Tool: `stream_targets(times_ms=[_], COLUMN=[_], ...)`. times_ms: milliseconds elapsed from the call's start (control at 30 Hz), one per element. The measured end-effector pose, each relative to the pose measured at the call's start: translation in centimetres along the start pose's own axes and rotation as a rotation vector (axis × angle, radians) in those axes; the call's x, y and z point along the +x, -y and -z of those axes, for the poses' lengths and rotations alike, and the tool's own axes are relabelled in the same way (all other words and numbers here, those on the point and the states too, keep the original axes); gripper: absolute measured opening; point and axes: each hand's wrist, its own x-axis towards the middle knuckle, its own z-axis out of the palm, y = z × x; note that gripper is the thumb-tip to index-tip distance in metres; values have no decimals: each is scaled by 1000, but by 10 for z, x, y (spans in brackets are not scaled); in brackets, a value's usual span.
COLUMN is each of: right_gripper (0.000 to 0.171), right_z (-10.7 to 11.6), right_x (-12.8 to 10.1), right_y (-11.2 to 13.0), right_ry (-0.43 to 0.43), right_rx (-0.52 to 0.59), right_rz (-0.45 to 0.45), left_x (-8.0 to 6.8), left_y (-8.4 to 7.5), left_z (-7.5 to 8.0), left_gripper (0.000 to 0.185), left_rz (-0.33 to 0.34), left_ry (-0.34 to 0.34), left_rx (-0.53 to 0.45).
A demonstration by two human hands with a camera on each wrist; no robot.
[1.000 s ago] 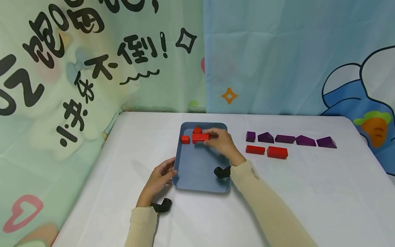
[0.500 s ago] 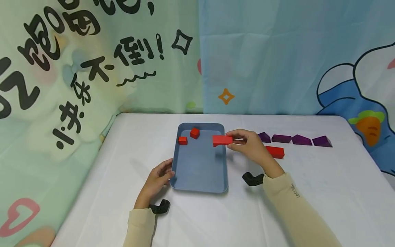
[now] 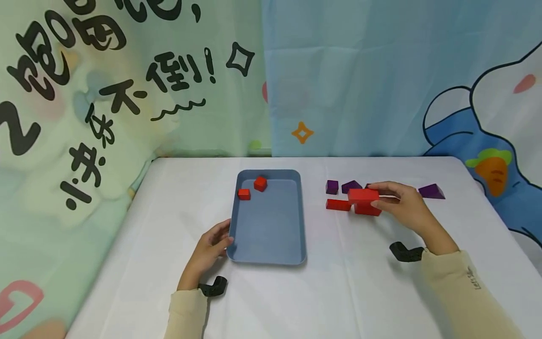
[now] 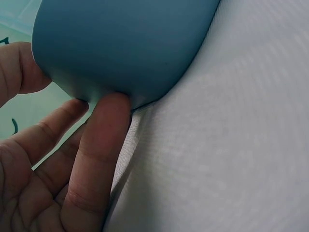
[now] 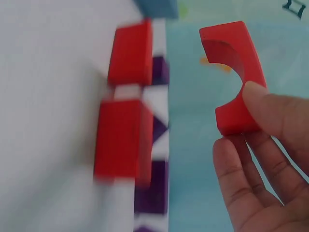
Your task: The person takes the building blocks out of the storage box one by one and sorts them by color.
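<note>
My right hand (image 3: pixel 408 207) pinches a red arch block (image 5: pixel 248 77) between thumb and fingers, held above the row of blocks on the right; its curved cutout shows in the right wrist view. In the head view the arch block overlaps a thick red block (image 3: pixel 367 210) behind it. At the left front of the blue-grey tray (image 3: pixel 267 235), my left hand (image 3: pixel 209 247) grips the side, thumb at the rim and fingertips against the outer wall (image 4: pixel 120 53). Two small red blocks lie inside the tray near its far left corner, one a cube (image 3: pixel 260 183), the other lower (image 3: pixel 243 194).
A flat red block (image 3: pixel 338 205) lies left of the thick one. Behind them runs a row of purple blocks, including a cube (image 3: pixel 332 187) and a sloped one (image 3: pixel 432 191); my right hand hides part of the row. Printed curtains (image 3: pixel 338 94) stand behind the white table (image 3: pixel 169 188).
My right hand has lifted the red arch block out of the tray and carried it right, over the other blocks. My left hand keeps its place at the tray.
</note>
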Motion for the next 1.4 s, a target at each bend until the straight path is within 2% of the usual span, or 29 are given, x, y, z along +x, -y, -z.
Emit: stream_targets(times_ms=[167,300,567,767,967,1133,1233,1400], right_gripper=[48,47,48,50,56,54,52,49], right_z=[19,26,25,21,32,38,33,15], right_x=[-4,-6,-3,-1,-6,-9,-6,5], right_y=[-25,-43,-72,-80,-67,-41,-23,8], right_ry=[-33,-54,-16,18,37,-25,-51,-58], right_rx=[-92,-115,-89,-87,-136,-174,-172,-104], right_rz=[-38,-89,-189,-189,-192,-140,-87,-38], left_x=[-3,-5,-7,-8,-5,-1,0,3], left_y=[0,1,3,2,2,4,6,7], left_z=[4,8,11,11,10,7,6,4], left_gripper=[58,58,59,59,62,62,62,61], left_rz=[-4,0,17,26,24,5,-8,-17], left_ry=[-4,-12,-11,-16,-4,11,15,21], left_rx=[-10,-11,-15,-25,-25,-19,-15,-12])
